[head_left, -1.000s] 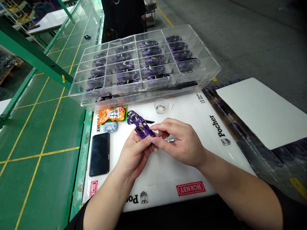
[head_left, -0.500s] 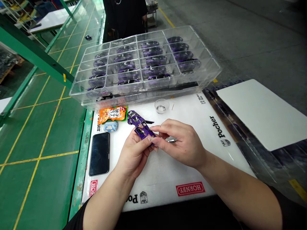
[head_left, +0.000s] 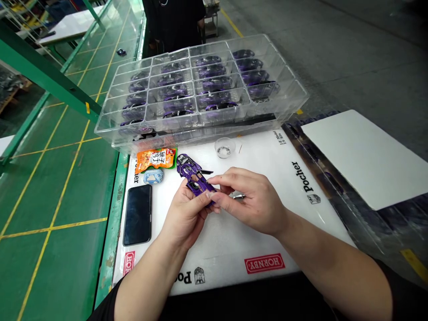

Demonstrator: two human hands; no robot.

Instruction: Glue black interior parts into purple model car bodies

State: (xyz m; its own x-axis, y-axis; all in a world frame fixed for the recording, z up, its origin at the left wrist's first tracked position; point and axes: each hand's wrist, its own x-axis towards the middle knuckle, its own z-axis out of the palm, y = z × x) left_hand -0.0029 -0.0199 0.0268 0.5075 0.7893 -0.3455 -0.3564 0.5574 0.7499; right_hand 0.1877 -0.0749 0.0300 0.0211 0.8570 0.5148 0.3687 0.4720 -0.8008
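My left hand (head_left: 185, 213) is closed around the near end of a purple model car body (head_left: 194, 173), its thumb lying on top. The body tilts up and away over the white table mat, with window openings and dark trim showing. My right hand (head_left: 256, 200) is closed beside it, thumb and index fingertips at the body's right edge. A slim silver tool (head_left: 238, 196) sticks out from under the right-hand fingers; most of it is hidden in the palm. Beyond the hands stands a small clear cup (head_left: 224, 148) with tiny parts in it.
A clear compartment tray (head_left: 200, 120) with purple car bodies spans the table's back. An orange snack packet (head_left: 155, 159), a blue-and-white case (head_left: 154, 176) and a phone (head_left: 137, 215) lie at left. A white board (head_left: 364, 158) rests at right. A person in black (head_left: 175, 24) stands beyond.
The hands and car body have barely moved. The car body is turned very slightly, and the whole view has shifted a little.
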